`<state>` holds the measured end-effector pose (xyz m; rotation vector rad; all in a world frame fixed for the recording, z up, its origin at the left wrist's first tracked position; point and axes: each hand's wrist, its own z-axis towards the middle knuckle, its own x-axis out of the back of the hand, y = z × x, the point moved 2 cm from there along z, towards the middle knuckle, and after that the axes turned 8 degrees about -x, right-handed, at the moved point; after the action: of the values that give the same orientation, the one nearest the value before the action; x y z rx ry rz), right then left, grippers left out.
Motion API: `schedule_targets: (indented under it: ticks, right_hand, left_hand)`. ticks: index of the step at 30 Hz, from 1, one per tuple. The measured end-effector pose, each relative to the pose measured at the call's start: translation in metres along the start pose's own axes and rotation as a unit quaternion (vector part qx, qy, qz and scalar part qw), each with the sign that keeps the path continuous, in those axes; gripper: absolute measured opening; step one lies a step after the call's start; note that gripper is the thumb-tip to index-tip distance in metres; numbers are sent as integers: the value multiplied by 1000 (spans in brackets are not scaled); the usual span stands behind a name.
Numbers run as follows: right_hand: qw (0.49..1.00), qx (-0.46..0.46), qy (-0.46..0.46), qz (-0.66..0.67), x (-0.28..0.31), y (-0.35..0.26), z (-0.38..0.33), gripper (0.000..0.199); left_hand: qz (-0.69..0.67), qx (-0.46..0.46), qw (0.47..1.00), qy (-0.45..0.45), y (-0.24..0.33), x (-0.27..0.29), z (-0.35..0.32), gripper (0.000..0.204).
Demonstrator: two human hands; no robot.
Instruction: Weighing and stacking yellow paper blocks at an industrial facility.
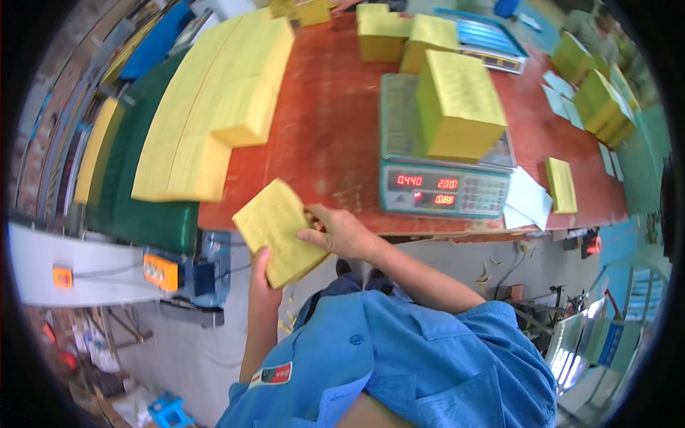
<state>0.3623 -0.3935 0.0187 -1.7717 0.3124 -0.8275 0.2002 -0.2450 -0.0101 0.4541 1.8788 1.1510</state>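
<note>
Far left on the red counter [328, 135] lies the long slab of yellow sheets [214, 100]. At the near edge our left hand [261, 279] grips the small yellow paper stack [277, 232] from beneath, while the right hand [335, 232] pinches its right edge. We should square the edges before the stack goes toward the weighing scale [442, 187], right, which already carries a yellow block [457, 103].

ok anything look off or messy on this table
Mostly tidy. The yellow stack on the scale sits turned askew, overhanging the pan's right edge. Loose white slips lie scattered beside the scale. Both hands hold a small yellow bundle.
</note>
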Motion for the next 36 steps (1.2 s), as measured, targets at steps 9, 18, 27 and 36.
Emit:
schedule_targets:
  ticks: [9,18,27,36]
  right_hand:
    - [996,-82,6,44,19,47,-20,56]
    - [953,51,251,163,186,-42,-54,54]
    - [922,-16,280,265,350,-40,-55,36]
    - [923,-46,221,311,370,6,-34,29]
  left_hand:
    - [-74,37,993,-80,7,-20,8,54]
    - [43,-103,937,-331,74,-196,98,40]
    - [178,37,889,-421,95,-394,143,78]
    - [208,48,907,-363,59,-409,154,81]
